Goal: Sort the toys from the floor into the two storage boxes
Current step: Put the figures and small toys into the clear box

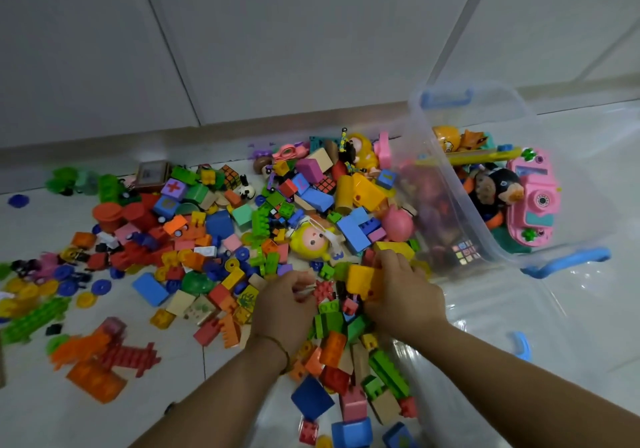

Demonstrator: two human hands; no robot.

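Toy pile (pixel 221 240) covers the tiled floor (pixel 45 423) from the skirting board (pixel 173 138) at the far edge down to the near frame edge between the forearms. Right hand (pixel 403 297) grips a yellow block (pixel 360 278), fingers curled over its top, just beside the near corner of the clear storage box (pixel 450 202). Box stands at right, its left wall against the pile, partly filled; a pink toy camera (pixel 531 198) lies inside by the right wall. Left hand (pixel 284 305) has fingers curled down into the blocks beside a red block (pixel 323 290); whether it pinches anything cannot be told. Bare tile lies open at lower left and beyond the box.
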